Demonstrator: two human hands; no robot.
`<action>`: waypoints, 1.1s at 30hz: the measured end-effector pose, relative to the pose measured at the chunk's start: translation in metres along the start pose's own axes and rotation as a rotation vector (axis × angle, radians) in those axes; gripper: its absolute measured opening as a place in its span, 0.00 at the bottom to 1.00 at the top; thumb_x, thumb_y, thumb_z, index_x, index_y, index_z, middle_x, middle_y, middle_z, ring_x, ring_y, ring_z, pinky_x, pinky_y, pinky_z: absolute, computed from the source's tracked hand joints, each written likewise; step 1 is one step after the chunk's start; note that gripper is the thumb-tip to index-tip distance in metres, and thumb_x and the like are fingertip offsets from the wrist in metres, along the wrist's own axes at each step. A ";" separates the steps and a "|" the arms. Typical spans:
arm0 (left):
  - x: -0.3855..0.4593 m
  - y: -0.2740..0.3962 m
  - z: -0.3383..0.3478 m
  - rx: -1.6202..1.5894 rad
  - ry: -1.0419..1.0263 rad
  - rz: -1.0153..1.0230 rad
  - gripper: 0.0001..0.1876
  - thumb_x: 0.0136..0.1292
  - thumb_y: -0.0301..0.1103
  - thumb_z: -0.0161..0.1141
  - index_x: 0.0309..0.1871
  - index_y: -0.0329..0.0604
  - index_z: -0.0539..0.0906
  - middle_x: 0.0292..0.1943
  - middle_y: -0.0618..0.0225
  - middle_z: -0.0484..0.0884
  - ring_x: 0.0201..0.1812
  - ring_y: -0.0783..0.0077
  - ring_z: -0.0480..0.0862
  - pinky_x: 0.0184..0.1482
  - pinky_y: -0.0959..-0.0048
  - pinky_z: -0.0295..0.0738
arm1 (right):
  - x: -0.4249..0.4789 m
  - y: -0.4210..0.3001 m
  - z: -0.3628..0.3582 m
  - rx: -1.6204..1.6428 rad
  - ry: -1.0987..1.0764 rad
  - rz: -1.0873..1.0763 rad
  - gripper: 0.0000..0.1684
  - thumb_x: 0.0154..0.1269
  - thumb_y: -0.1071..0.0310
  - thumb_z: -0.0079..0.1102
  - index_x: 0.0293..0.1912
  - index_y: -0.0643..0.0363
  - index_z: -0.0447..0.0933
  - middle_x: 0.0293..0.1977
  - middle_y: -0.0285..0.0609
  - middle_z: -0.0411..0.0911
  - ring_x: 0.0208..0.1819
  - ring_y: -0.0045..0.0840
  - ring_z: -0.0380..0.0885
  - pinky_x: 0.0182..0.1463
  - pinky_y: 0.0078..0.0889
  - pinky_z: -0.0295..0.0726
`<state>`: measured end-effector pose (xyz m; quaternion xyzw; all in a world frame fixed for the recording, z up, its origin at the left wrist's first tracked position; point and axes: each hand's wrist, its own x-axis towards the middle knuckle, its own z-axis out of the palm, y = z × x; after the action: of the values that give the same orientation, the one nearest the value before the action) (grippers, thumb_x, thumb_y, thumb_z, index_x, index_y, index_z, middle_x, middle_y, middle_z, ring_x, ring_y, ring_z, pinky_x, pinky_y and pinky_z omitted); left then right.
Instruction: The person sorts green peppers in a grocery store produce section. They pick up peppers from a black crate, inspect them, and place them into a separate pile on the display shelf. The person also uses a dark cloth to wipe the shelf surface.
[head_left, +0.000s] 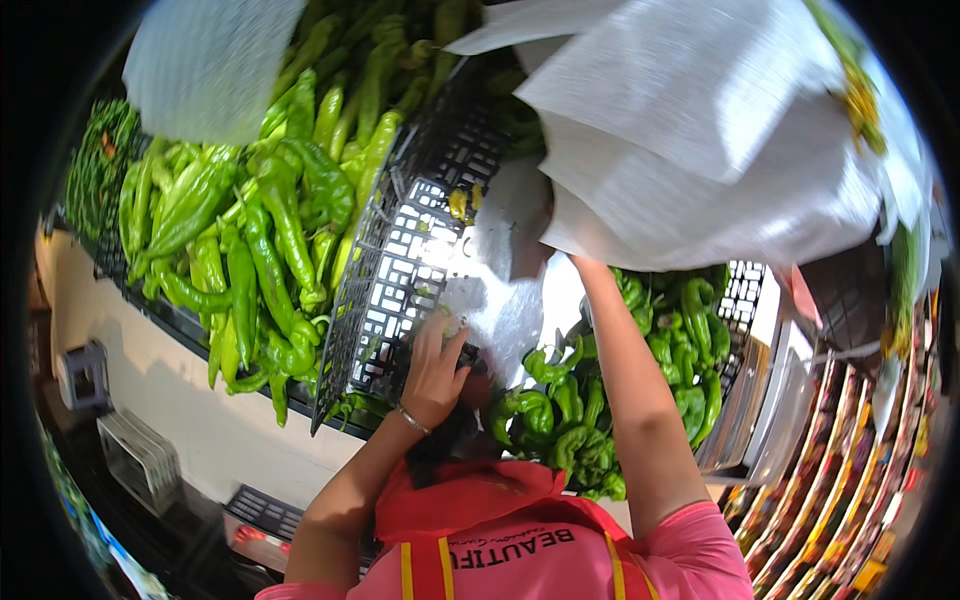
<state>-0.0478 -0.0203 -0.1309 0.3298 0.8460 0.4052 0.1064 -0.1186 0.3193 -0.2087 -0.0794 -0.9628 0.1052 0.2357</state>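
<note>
My left hand (435, 367), with a bracelet at the wrist, reaches over a shiny metal surface (510, 304) scattered with dark bits. Its fingers are apart and I see nothing held in them; whether the fingertips touch the surface I cannot tell. My right forearm (634, 367) stretches forward over curled green peppers (581, 420). Beyond the wrist, the right hand is hidden behind a large white sheet (675, 150). Between the metal surface and a heap of long green peppers (255, 247) stands a black plastic lattice divider (390, 270). Yellow scraps (459, 202) lie near its far end.
Another white sheet (214, 67) hangs over the long peppers at upper left. Bundled thin greens (101, 169) lie at the far left. On the floor side are a grey stool (84, 376) and a plastic crate (142, 457). Stocked shelves (832, 442) stand at right.
</note>
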 end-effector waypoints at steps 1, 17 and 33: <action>-0.004 0.001 -0.001 -0.026 0.024 0.007 0.32 0.46 0.22 0.65 0.58 0.36 0.69 0.58 0.49 0.64 0.63 0.44 0.61 0.64 0.52 0.57 | 0.005 0.018 0.017 0.005 0.026 0.009 0.19 0.56 0.69 0.61 0.47 0.65 0.75 0.37 0.50 0.78 0.40 0.40 0.77 0.48 0.36 0.74; 0.044 0.044 0.011 -1.109 -0.058 -0.164 0.30 0.62 0.28 0.57 0.67 0.39 0.60 0.61 0.60 0.67 0.60 0.66 0.71 0.61 0.68 0.65 | -0.105 -0.145 -0.155 0.370 -0.094 0.210 0.29 0.46 0.76 0.68 0.53 0.60 0.76 0.33 0.44 0.74 0.37 0.36 0.72 0.45 0.32 0.71; -0.022 0.011 -0.016 -0.476 0.162 -0.135 0.26 0.55 0.23 0.58 0.59 0.35 0.68 0.56 0.48 0.68 0.58 0.46 0.68 0.61 0.62 0.62 | 0.078 -0.028 -0.024 1.069 -0.035 0.856 0.53 0.53 0.47 0.68 0.70 0.50 0.48 0.59 0.54 0.64 0.55 0.36 0.70 0.56 0.44 0.71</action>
<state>-0.0334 -0.0396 -0.1140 0.2047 0.7528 0.6098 0.1396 -0.1788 0.3118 -0.1467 -0.3242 -0.6661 0.6512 0.1646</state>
